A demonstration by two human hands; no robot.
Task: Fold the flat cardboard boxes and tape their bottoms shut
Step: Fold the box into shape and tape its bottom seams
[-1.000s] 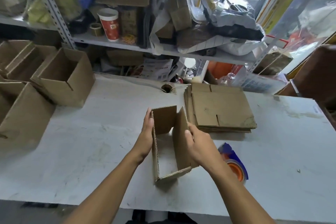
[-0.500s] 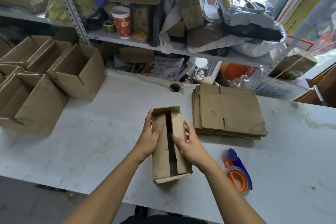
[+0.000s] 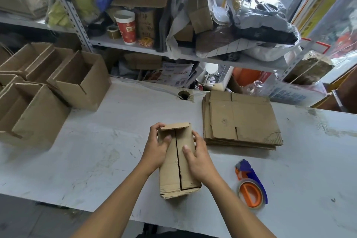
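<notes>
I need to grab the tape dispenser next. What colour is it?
The tape dispenser is orange with a blue guard, seen in the head view.

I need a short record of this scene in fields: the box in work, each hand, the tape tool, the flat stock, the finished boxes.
box in work: small cardboard box on the white table, two long flaps folded together, narrow seam untaped
left hand: left hand grips the box's left side, thumb on the left flap
right hand: right hand grips the right side, thumb on the right flap
tape tool: tape dispenser lying right of the box, untouched
flat stock: stack of flat boxes behind right
finished boxes: open boxes at left
</notes>
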